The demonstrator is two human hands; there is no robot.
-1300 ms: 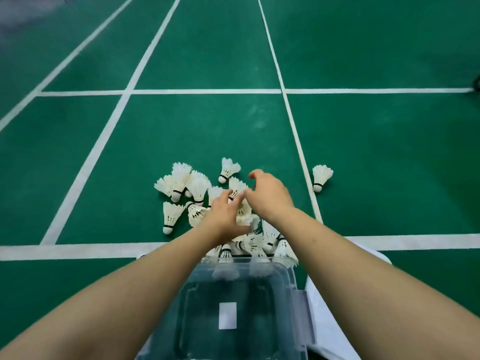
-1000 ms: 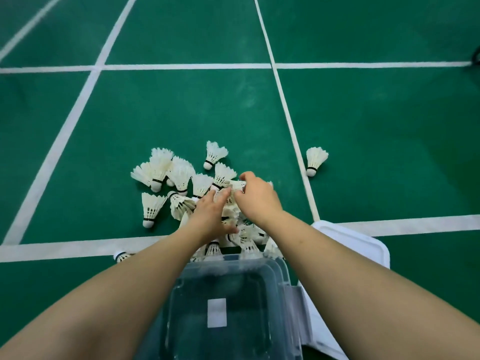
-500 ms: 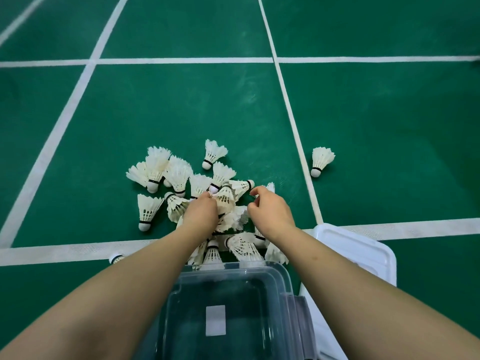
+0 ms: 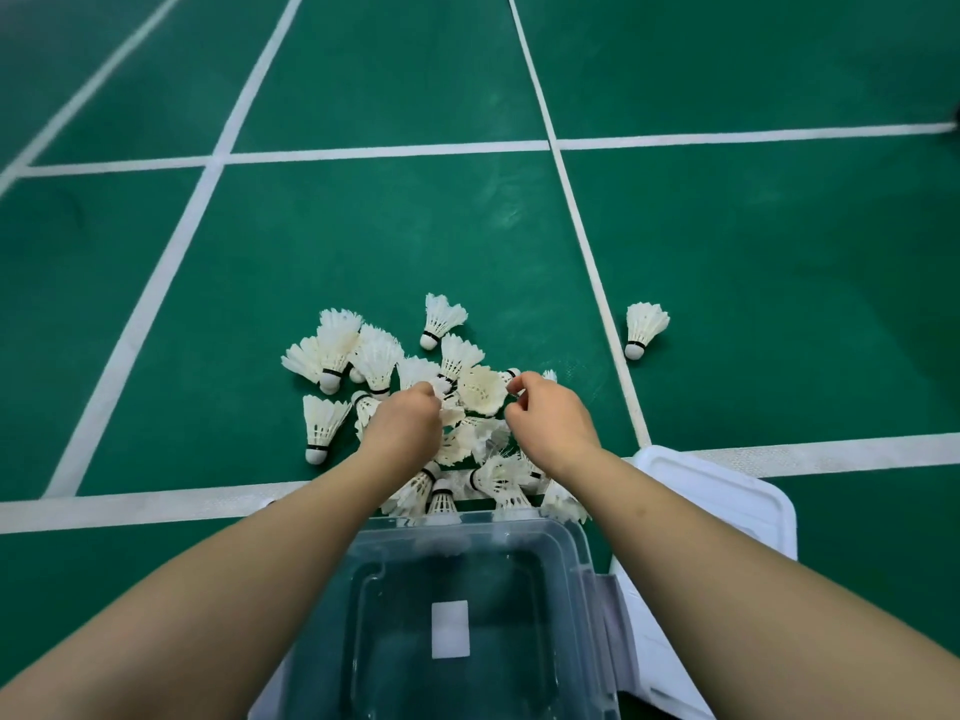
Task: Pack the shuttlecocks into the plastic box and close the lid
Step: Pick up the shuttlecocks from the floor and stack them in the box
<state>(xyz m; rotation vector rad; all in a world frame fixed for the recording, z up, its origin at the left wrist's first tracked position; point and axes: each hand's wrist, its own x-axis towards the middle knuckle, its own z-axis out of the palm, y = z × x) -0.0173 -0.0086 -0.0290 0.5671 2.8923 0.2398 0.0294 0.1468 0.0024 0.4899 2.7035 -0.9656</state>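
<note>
A heap of white feather shuttlecocks (image 4: 363, 356) lies on the green court floor just beyond the clear plastic box (image 4: 571, 543), which stands open and holds no shuttlecocks. My left hand (image 4: 405, 428) is curled down into the heap, fingers closed round a shuttlecock's feathers. My right hand (image 4: 550, 418) pinches the cork end of a raised shuttlecock (image 4: 483, 392), whose open skirt faces me between the two hands. One shuttlecock (image 4: 644, 330) lies apart at the right, past the white line. The white lid (image 4: 727, 501) lies flat to the right of the box.
White court lines (image 4: 156, 506) cross the green floor, one running under the near edge of the heap. A white label (image 4: 450, 628) shows on the box bottom. A latch flap (image 4: 605, 615) hangs off the box's right side.
Both hands have stayed over the heap and drawn slightly apart. One shuttlecock has come up between them, its skirt turned towards me.
</note>
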